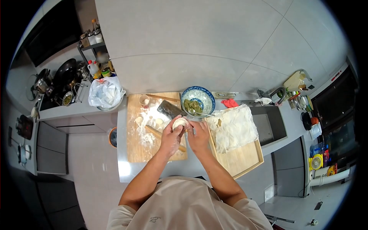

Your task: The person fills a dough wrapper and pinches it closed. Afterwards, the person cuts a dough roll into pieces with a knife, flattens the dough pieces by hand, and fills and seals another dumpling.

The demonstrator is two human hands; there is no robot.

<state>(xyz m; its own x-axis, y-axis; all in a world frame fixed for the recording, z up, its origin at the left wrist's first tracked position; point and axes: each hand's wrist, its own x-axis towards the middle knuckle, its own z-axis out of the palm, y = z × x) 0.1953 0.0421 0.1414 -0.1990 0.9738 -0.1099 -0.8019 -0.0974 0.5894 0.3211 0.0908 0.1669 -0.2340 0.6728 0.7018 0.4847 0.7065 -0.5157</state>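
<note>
A pale, rounded piece of dough (179, 123) is held between my two hands, above the right side of a floured wooden board (134, 147). My left hand (170, 135) is closed around its left and lower side, thumb on top. My right hand (198, 134) pinches at its right edge. Below my left hand a rolling pin (153, 131) lies diagonally on the board. Just behind my hands is a dark cleaver blade (171, 110). A blue-rimmed bowl (211, 96) with green filling (193, 106) and a spoon stands behind my right hand.
Right of my hands is a wooden tray (241, 159) partly covered by white, floury sheets (237, 128). A small cup (144, 101) and chopsticks (163, 97) are at the board's back. A bagged bowl (106, 93) stands left; a sink (270, 124) is right, with a red cloth (230, 103) near it.
</note>
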